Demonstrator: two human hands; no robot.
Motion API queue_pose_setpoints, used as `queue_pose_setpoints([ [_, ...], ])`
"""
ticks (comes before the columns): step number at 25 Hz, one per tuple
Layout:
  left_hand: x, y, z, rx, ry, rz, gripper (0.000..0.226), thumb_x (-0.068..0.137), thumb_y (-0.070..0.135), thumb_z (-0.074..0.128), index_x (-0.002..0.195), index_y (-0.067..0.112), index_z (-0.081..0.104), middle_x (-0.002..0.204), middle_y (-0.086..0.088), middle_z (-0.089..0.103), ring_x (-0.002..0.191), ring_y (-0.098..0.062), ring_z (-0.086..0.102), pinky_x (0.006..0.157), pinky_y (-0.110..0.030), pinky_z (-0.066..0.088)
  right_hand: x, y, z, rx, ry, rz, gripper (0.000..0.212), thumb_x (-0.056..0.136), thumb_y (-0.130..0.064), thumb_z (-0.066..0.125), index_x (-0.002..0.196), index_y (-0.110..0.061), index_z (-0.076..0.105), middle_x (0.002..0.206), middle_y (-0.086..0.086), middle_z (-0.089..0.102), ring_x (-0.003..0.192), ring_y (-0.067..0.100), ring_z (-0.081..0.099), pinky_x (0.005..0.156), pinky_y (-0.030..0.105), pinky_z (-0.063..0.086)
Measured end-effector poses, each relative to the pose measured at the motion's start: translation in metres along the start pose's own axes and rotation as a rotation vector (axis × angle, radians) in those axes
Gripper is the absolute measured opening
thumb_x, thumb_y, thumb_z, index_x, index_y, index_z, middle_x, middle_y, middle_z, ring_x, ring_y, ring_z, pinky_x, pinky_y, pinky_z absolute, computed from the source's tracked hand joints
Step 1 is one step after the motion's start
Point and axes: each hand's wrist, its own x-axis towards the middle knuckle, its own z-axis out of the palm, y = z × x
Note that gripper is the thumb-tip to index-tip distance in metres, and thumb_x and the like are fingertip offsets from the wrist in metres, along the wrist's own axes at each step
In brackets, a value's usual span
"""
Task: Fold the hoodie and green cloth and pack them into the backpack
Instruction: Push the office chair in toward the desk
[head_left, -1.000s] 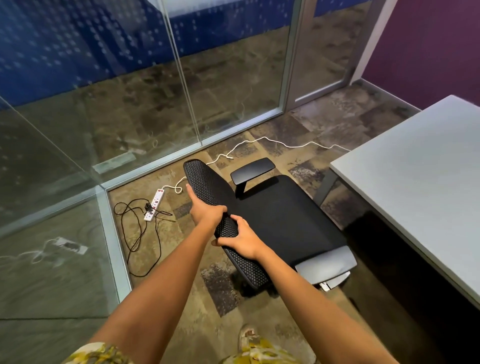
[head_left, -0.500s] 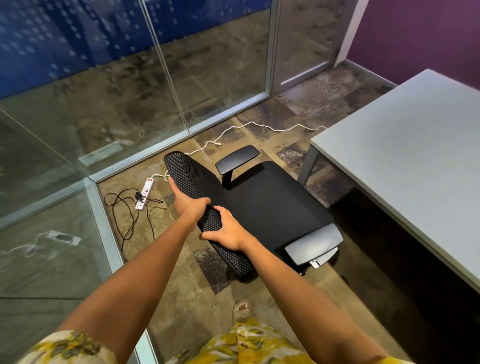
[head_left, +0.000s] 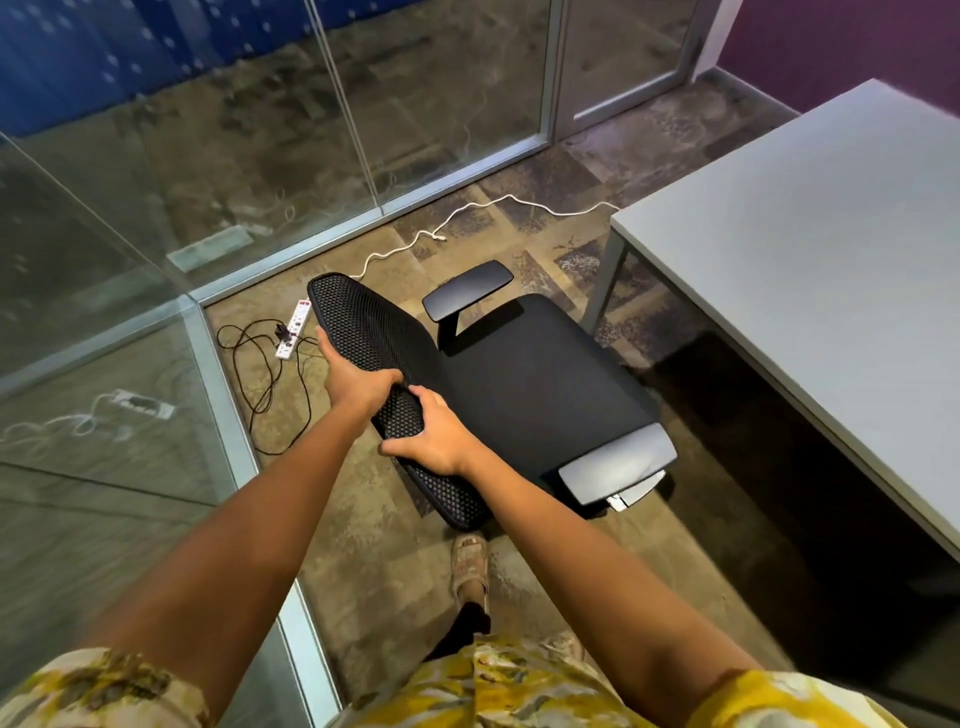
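While you look down, the grey table (head_left: 810, 291) fills the right side and glass walls (head_left: 182, 156) run along the left. Just beside the table is a black chair (head_left: 524, 384), seat facing it. Your left hand (head_left: 358, 376) and right hand (head_left: 434, 436) both grip the top edge of its mesh back (head_left: 363, 332), fingers curled over. A white power strip (head_left: 294, 330) lies near the glass with cables. Hoodie, green cloth and backpack aren't in view, so can't tell where they are.

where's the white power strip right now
In the head view it lies on the floor, left of the chair's mesh backrest, by the glass wall corner: power strip.
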Motion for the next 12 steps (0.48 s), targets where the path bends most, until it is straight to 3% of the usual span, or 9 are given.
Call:
queue_pose_setpoints([
  [9, -0.032, -0.024, -0.017, 0.095, -0.044, 0.041, 0.122, 0.073, 0.014, 0.083, 0.157, 0.026, -0.004, 0.140, -0.012, 0.050, 0.118, -0.031, 0.055, 0.092, -0.037, 0.047, -0.036, 0.012, 0.025, -0.101, -0.015, -0.036, 0.114, 0.068, -0.053, 0.078, 0.158, -0.022, 0.014, 0.163, 0.005, 0.021, 0.148, 0.024, 0.024, 0.119, 0.044, 0.028],
  [12, -0.026, -0.023, -0.020, 0.134, -0.096, 0.066, 0.126, 0.071, 0.014, 0.085, 0.157, 0.027, -0.006, 0.144, -0.012, 0.046, 0.124, -0.032, 0.052, 0.100, -0.043, 0.047, -0.038, 0.007, 0.027, -0.130, -0.025, -0.037, 0.116, 0.069, -0.051, 0.079, 0.158, -0.023, 0.010, 0.164, 0.009, 0.016, 0.150, 0.026, 0.020, 0.120, 0.044, 0.026],
])
